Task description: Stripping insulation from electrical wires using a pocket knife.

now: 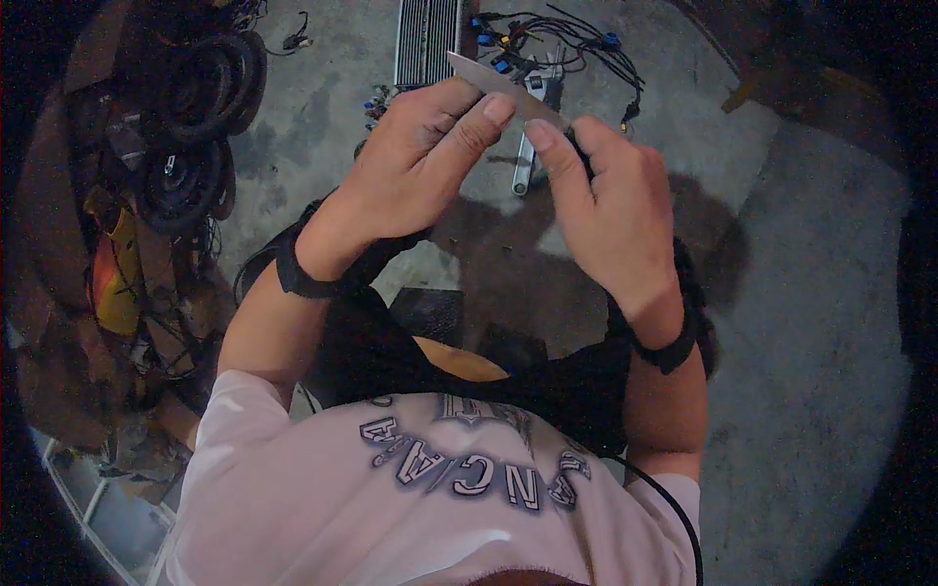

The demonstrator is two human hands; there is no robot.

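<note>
A thin metal blade (474,73), like a knife's, lies diagonally between my hands at the top centre, its tip toward the upper left. My right hand (616,215) grips its dark, mostly hidden handle, thumb raised along it. My left hand (415,166) is closed against the blade from below, its thumb tip at the blade's lower edge; its fingertips are hidden. Beneath the blade, a silver wrench-like tool (524,166) lies on the concrete floor (811,293).
A finned metal radiator-like part (420,39) and a tangle of black wires with blue connectors (606,49) lie beyond my hands. At the left are black wheel-like rings (176,181), crumpled brown material (147,361) and a yellow-orange object (117,273).
</note>
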